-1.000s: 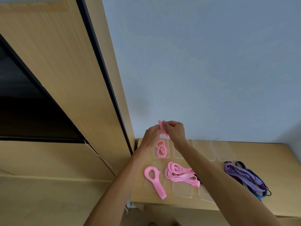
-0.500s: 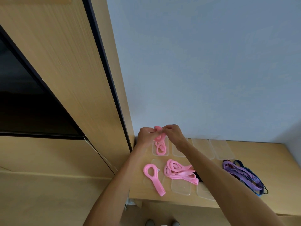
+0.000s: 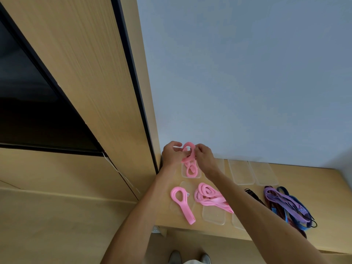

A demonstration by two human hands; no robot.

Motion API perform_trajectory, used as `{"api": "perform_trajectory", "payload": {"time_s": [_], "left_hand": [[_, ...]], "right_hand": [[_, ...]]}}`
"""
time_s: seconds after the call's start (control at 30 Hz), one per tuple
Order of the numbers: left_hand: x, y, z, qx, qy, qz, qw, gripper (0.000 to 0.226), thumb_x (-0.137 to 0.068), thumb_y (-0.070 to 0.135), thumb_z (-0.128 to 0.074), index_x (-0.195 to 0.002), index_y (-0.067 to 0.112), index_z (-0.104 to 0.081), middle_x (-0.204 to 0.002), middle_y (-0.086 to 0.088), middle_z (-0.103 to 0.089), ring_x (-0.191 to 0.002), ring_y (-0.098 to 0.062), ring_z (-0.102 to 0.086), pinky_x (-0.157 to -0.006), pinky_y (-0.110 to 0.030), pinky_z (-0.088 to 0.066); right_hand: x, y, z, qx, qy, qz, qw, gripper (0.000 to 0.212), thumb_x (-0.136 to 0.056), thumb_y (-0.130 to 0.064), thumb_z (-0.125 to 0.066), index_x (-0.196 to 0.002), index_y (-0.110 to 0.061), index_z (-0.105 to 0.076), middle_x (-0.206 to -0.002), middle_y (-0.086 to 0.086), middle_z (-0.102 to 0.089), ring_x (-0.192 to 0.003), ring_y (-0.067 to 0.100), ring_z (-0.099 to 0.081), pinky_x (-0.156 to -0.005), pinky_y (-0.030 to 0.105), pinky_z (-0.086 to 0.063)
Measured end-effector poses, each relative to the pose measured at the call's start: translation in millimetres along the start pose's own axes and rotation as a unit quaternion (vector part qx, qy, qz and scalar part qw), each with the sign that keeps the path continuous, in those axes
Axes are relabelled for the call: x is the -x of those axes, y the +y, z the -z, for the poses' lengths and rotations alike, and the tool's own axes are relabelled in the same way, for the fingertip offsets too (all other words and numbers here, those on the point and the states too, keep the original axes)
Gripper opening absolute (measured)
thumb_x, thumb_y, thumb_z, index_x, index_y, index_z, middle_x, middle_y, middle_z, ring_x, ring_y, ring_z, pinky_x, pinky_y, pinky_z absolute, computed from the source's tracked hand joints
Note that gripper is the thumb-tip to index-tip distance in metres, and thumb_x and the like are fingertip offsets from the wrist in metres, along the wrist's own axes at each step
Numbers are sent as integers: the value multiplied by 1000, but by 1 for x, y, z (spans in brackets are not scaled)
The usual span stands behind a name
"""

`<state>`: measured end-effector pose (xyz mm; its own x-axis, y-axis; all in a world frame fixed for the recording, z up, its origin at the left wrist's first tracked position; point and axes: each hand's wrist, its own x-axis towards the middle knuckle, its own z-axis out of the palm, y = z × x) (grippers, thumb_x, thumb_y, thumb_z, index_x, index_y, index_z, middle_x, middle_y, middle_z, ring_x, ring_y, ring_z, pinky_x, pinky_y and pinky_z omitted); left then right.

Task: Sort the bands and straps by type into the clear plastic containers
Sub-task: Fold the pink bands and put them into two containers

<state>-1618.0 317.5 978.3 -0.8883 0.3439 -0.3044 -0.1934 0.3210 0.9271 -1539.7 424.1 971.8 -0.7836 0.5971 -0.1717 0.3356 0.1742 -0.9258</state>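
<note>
Head view: both hands, left hand [image 3: 172, 154] and right hand [image 3: 203, 157], pinch a looped pink elastic band [image 3: 189, 153] with curled fingers, just above a clear plastic container [image 3: 191, 170] already holding a pink band, at the back of the wooden counter [image 3: 322, 185]. More pink bands [image 3: 207, 197] and purple straps [image 3: 285, 204] lie nearer. No writing is legible.

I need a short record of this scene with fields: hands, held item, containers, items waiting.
left hand: grips the pink band
right hand: pinches the same band
far-left container: holds a coiled pink strap
far-right containers: nothing seen inside
waiting: pink loop, pink pile, purple and blue straps
surface: wooden shelf
</note>
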Motion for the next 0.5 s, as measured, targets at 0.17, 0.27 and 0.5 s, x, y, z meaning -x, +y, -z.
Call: {"api": "perform_trajectory", "payload": {"time_s": [0.17,0.27,0.5], "left_hand": [[-5,-3,1,129,41,62,989,33,-75,-4,-75,-95,20,-68,-94,-3,-72,-86,-18,-70,-76,-29,-59],[-4,-6,3,211,9,88,974,37,-76,-18,-60,-95,12,-67,-88,-10,-67,-79,-25,-67,-77,-35,-57],[9,-19,5,353,-94,151,919,47,-60,-8,-42,-104,0,-56,-61,-9,-47,-46,-22,-46,-54,-28,-46]], "right_hand": [[-12,0,-7,114,58,-38,991,26,-103,-9,-32,-93,-1,-54,-84,7,-56,-68,17,-49,-58,29,-37],[-18,15,5,129,75,-107,983,26,-101,-2,-35,-92,6,-58,-84,16,-57,-68,24,-49,-56,31,-33],[-28,29,45,-162,165,-211,950,29,-100,-2,-34,-107,3,-62,-100,18,-72,-80,25,-66,-61,30,-49]]}}
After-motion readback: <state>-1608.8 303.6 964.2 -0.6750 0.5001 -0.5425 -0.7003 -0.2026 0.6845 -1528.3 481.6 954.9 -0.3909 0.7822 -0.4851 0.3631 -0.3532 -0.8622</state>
